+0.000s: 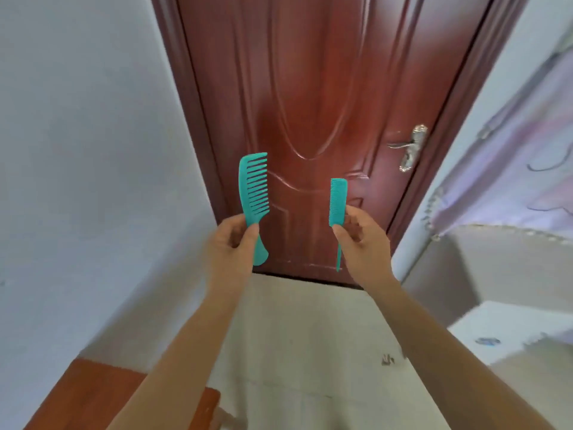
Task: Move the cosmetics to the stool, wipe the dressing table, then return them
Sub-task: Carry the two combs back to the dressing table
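My left hand [231, 243] grips the handle of a teal wide-tooth comb [252, 187], which stands upright with its teeth facing right. My right hand [361, 238] pinches a smaller teal fine-tooth tail comb [337, 201] near its middle; its thin tail points down below my fingers. Both combs are held up in the air in front of a red-brown door. A wooden stool [102, 395] shows at the bottom left, partly hidden by my left forearm. The white dressing table [508, 330] edge shows at the right with a small blue item [487, 341] on it.
A closed red-brown door [310, 103] with a metal lever handle [409, 147] fills the middle. White walls stand on the left. A pale patterned cloth [514, 169] hangs at the right above the table. Light floor [310, 352] lies between stool and table.
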Demonstrator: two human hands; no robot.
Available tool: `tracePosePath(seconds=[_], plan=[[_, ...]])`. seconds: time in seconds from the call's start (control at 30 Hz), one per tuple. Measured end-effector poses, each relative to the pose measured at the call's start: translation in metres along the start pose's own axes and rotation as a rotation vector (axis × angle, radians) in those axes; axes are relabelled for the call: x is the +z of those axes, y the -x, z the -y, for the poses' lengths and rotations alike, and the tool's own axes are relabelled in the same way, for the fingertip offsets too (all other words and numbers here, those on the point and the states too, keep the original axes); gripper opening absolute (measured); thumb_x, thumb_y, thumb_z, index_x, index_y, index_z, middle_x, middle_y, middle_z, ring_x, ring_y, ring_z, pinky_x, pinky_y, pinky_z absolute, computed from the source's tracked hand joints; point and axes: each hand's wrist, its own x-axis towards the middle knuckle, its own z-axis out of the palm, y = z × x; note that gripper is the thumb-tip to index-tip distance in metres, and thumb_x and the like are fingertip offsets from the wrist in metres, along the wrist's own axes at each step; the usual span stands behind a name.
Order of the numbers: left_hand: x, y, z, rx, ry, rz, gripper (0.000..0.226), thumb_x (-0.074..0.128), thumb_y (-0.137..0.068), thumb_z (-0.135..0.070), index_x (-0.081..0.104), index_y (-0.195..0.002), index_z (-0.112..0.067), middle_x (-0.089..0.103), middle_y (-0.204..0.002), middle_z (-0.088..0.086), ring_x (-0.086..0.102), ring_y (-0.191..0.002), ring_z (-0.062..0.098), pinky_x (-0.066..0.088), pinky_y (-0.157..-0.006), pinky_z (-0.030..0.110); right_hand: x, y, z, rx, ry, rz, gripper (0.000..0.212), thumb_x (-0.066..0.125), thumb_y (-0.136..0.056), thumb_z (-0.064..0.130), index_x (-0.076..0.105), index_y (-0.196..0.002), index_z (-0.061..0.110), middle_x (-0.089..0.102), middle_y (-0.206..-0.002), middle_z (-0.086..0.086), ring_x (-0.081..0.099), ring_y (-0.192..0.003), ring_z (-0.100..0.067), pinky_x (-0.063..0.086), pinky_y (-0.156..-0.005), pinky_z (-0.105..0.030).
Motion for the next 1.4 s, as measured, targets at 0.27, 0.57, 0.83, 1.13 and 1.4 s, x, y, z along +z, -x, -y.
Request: tracePosePath(seconds=[0.27, 0.57, 0.83, 1.13, 1.4], plan=[[0.200, 0.084, -0.025, 0.067, 0.028, 0.544, 0.023, 0.068, -0.091, -0.012, 0.066, -0.092, -0.035, 0.072, -0.090, -0.014, 0.068, -0.084, 0.008, 0.056, -0.075, 0.021, -0.197, 0.042, -0.062, 0.171, 0.019, -0.437, 0.031, 0.064, -0.093, 0.012, 0.064, -0.117, 0.032, 0.068, -0.098, 0.022, 0.066, -0.084, 0.000, 0.054, -0.079, -0.018], [0.425, 0.212, -0.050, 0.058, -0.002, 0.839, 0.013, 0.070, -0.087, -0.011, 0.073, -0.094, -0.021, 0.073, -0.091, -0.007, 0.068, -0.088, 0.017, 0.055, -0.087, 0.047, -0.424, 0.079, -0.157, 0.237, 0.015, -0.764, 0.031, 0.067, -0.092, 0.012, 0.062, -0.117, 0.030, 0.066, -0.096, 0.022, 0.064, -0.082, 0.005, 0.051, -0.074, -0.010], [0.572, 0.288, -0.058, 0.059, -0.027, 0.973, 0.011, 0.068, -0.085, -0.020, 0.071, -0.091, -0.028, 0.071, -0.090, -0.018, 0.067, -0.089, 0.010, 0.057, -0.085, 0.045, -0.580, 0.081, -0.221, 0.305, 0.049, -0.851, 0.033, 0.066, -0.092, 0.011, 0.060, -0.123, 0.024, 0.067, -0.099, 0.014, 0.064, -0.082, 0.003, 0.049, -0.071, -0.007], [0.736, 0.304, -0.019, -0.028, -0.082, 1.026, 0.014, 0.068, -0.089, -0.020, 0.067, -0.089, -0.034, 0.067, -0.086, -0.025, 0.065, -0.084, -0.002, 0.059, -0.082, 0.040, -0.673, 0.033, -0.326, 0.455, 0.099, -0.789, 0.039, 0.063, -0.090, 0.005, 0.061, -0.126, 0.021, 0.069, -0.104, 0.015, 0.067, -0.089, 0.001, 0.053, -0.075, -0.010], [0.916, 0.289, -0.002, -0.167, -0.062, 1.036, 0.015, 0.064, -0.090, -0.014, 0.067, -0.090, -0.028, 0.068, -0.093, -0.010, 0.066, -0.090, 0.010, 0.058, -0.085, 0.040, -0.787, -0.070, -0.399, 0.535, 0.153, -0.816, 0.038, 0.066, -0.090, 0.009, 0.062, -0.124, 0.024, 0.069, -0.097, 0.016, 0.067, -0.087, 0.000, 0.055, -0.078, -0.020]])
